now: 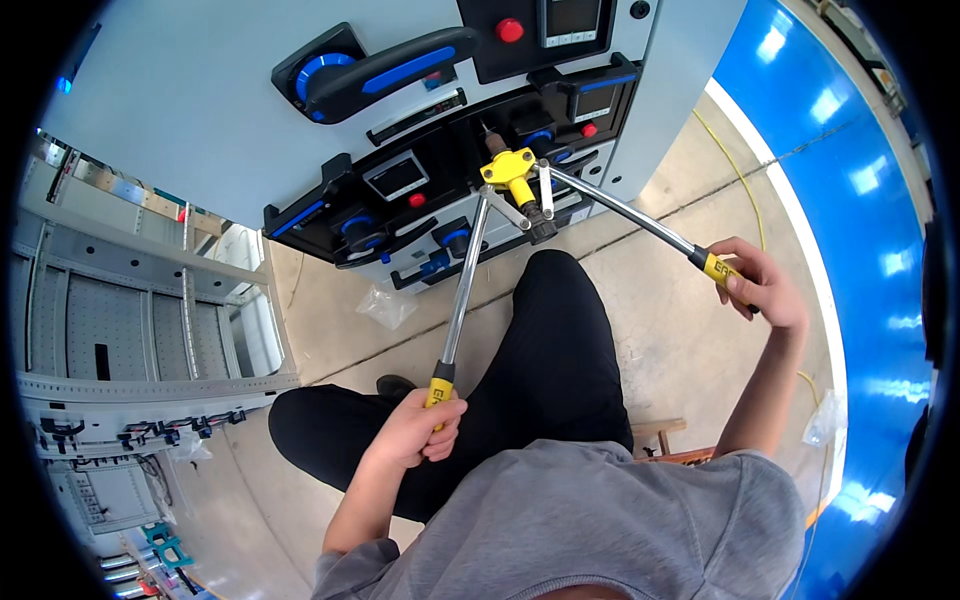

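A long-arm hand riveter (pixel 508 168) with a yellow head and two chrome lever arms is held in front of the cabinet. My left hand (pixel 418 426) is closed round its left yellow-and-black grip, above my left thigh. Out to the right, my right hand (pixel 757 283) grips the other handle, its fingers wrapped round the yellow sleeve. The levers are spread wide apart. The riveter's nose points up toward the black drawer panel (pixel 345 190) of the grey cabinet (pixel 210 130); whether the tip touches anything, I cannot tell.
A large black handle (pixel 395 70) with a blue strip juts from the cabinet front. Red buttons and small screens sit beside it. An open metal frame (pixel 110 320) stands at left. A clear plastic bag (pixel 386 306) lies on the floor; a yellow cable (pixel 735 165) runs along the right.
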Demonstrator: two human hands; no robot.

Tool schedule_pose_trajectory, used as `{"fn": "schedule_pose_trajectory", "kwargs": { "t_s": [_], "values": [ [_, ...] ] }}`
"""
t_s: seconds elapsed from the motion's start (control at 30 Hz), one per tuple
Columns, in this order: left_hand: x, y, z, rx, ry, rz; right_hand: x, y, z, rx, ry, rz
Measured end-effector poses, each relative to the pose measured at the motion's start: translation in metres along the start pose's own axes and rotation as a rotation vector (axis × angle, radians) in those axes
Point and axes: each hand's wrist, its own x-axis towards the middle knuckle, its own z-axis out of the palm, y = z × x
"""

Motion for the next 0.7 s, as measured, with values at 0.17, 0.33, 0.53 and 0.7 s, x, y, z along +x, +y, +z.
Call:
{"fn": "schedule_pose_trajectory", "kwargs": {
  "t_s": [0.17, 0.33, 0.53, 0.7],
  "values": [
    [-0.022, 0.034, -0.043, 0.048, 0.102, 0.103, -0.006, 0.016, 0.0, 0.033, 0.145, -0.106],
    [-0.034, 0.093, -0.08, 0.313, 0.226, 0.281, 0.046, 0.011, -0.042, -0.039, 0.152, -0.158],
    [-0.032, 0.124, -0.085, 0.381, 0.264, 0.29, 0.091, 0.003, -0.082, -0.078, 0.112, -0.15],
    [-0.011, 0.086, -0.073, 0.189, 0.149, 0.152, 0.084, 0.014, -0.074, -0.01, 0.092, -0.078]
  ]
}}
